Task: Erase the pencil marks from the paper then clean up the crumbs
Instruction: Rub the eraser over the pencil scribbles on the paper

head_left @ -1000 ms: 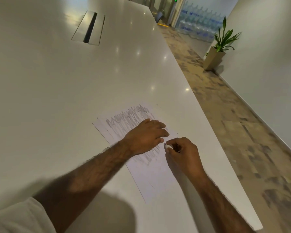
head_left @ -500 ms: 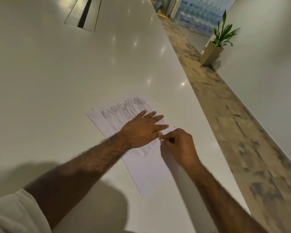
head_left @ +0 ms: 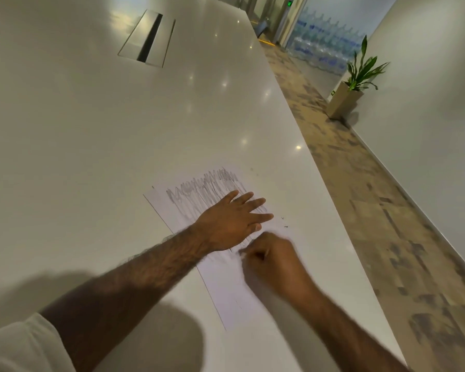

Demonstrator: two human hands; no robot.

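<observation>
On the paper (head_left: pixel 226 291), the left hand (head_left: pixel 231 224) now presses flat, fingers (head_left: pixel 253 204) spread over the pencil marks (head_left: pixel 199 194), while the blurred right hand (head_left: pixel 271 261), curled round an unseen eraser, has slid toward the paper's near edge, so erasing likely continues.

The tabletop (head_left: pixel 91 130) is shiny cream-white. The paper (head_left: pixel 226 294) is white, with grey pencil marks (head_left: pixel 199 196) scribbled up and down like stripes. A few tiny crumbs (head_left: pixel 285 226) look black. The floor (head_left: pixel 387 224) is brown with grey patches. The plant (head_left: pixel 363 68) has green leaves in a tan pot (head_left: pixel 344 100). The sleeve (head_left: pixel 16 345) is pale.
</observation>
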